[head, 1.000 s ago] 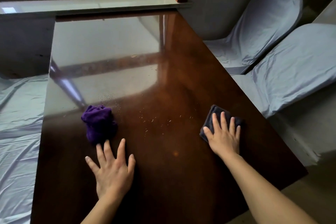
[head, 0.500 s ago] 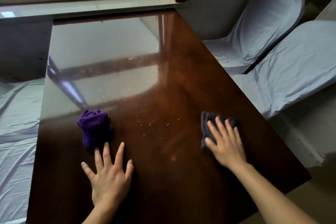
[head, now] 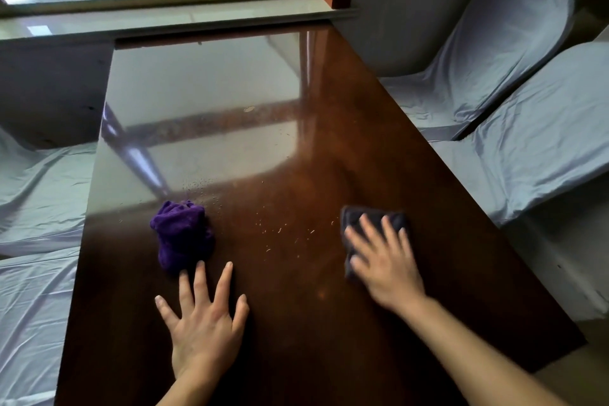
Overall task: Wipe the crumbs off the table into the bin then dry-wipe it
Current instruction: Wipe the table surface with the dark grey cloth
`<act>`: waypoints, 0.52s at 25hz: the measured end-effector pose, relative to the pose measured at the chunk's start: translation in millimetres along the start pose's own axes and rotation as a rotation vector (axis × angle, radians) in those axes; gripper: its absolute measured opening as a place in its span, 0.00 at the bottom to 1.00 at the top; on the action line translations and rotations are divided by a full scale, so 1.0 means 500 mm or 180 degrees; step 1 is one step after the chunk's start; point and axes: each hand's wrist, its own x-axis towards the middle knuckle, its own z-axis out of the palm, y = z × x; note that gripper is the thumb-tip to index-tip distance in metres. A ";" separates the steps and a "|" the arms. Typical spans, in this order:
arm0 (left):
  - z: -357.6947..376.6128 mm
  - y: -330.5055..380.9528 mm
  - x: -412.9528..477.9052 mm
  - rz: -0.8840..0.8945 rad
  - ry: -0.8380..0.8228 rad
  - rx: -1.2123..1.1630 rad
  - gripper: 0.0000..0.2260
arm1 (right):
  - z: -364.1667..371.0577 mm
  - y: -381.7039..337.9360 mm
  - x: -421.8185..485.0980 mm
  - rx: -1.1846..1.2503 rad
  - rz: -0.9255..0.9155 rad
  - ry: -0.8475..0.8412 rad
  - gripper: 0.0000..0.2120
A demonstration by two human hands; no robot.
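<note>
Purple cloth (head: 183, 236) lies bunched left of centre, unheld, probably kept for the dry wipe. Left hand (head: 204, 323) sits just below it, flat and open on the desk (head: 329, 356), likely bracing. Crumbs (head: 283, 231) scatter mid-frame. Right hand (head: 385, 260), blurred, presses open-palmed on a dark cloth (head: 372, 224) to sweep. No bin in view.

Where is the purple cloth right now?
In the head view the purple cloth lies bunched on the table, left of the crumbs, just beyond the left hand's fingertips.
</note>
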 end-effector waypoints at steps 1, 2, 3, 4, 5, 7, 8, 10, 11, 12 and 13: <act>-0.001 0.002 0.000 -0.0006 0.0000 0.0006 0.31 | 0.020 -0.037 -0.070 -0.0008 -0.0435 -0.0028 0.28; -0.002 0.004 0.000 -0.0007 -0.0002 0.0014 0.31 | 0.036 -0.060 -0.129 -0.0029 -0.0811 -0.0092 0.29; -0.002 0.005 0.002 -0.0009 -0.0001 0.0026 0.31 | 0.042 -0.060 -0.161 -0.0050 -0.1104 -0.0145 0.31; -0.002 0.005 0.002 -0.0006 -0.0003 0.0040 0.31 | 0.036 -0.038 -0.161 -0.0047 -0.1323 -0.0231 0.32; -0.002 0.005 0.003 0.0000 0.0004 0.0046 0.31 | 0.030 -0.008 -0.137 -0.0144 -0.1392 -0.0196 0.32; 0.000 0.005 0.003 0.0012 0.0043 0.0062 0.30 | 0.010 0.048 -0.054 -0.0284 -0.0901 -0.0036 0.32; 0.002 0.005 0.003 0.0012 0.0047 0.0082 0.30 | -0.002 0.068 0.002 -0.0200 -0.0436 0.0026 0.31; 0.004 0.003 0.004 0.0021 0.0041 0.0104 0.30 | -0.013 0.080 0.106 -0.0013 0.0507 -0.0121 0.29; 0.005 0.001 0.005 0.0023 0.0042 0.0111 0.30 | -0.013 0.065 0.142 0.0072 0.0830 -0.0203 0.29; 0.006 0.000 0.007 0.0023 0.0034 0.0115 0.30 | -0.016 0.042 0.164 0.0146 0.0994 -0.0208 0.28; 0.007 -0.002 0.007 0.0021 0.0022 0.0120 0.30 | -0.018 0.014 0.169 0.0207 0.0964 -0.0177 0.27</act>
